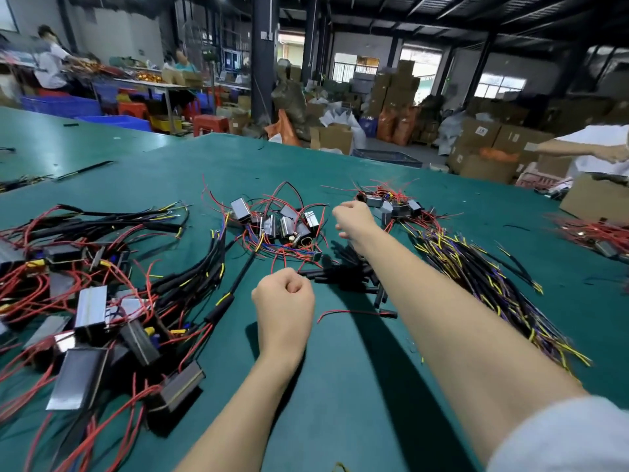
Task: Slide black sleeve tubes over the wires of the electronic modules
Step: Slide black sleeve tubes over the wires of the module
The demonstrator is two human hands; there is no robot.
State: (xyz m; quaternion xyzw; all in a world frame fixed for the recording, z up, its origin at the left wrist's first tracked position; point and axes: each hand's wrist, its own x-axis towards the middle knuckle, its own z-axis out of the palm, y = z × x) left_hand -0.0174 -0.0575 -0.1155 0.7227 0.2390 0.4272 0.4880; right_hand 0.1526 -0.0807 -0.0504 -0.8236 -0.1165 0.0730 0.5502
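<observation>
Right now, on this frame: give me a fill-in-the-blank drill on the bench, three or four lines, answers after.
1. The work table is covered in a ____ mat.
2. The loose pile of short black sleeve tubes lies between the left hand and the ____ forearm.
3. The right hand reaches out over the table farther than the ____ hand.
4. The small heap of silver box-shaped electronic modules trails mostly ____ wires.

Missing words: green; right; left; red
</observation>
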